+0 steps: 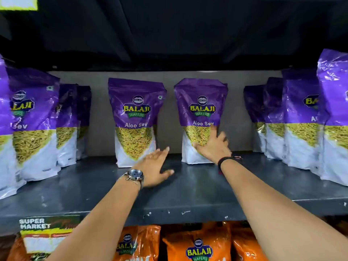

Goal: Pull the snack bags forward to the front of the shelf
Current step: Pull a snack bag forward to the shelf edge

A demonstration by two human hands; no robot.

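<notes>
Two purple and white Aloo Sev snack bags stand upright at the back of the grey shelf (188,187). The left middle bag (134,117) is just beyond my left hand (155,169), which hovers open above the shelf, fingers spread, a watch on its wrist. My right hand (214,146) lies against the lower front of the right middle bag (200,110), fingers spread over it; a dark band circles that wrist. Whether the fingers grip the bag is unclear.
More purple bags stand in rows on the left (33,119) and the right (301,117), nearer the shelf's front edge. Orange snack bags (197,245) fill the shelf below. A supermarket price label (47,234) hangs on the shelf lip at the left.
</notes>
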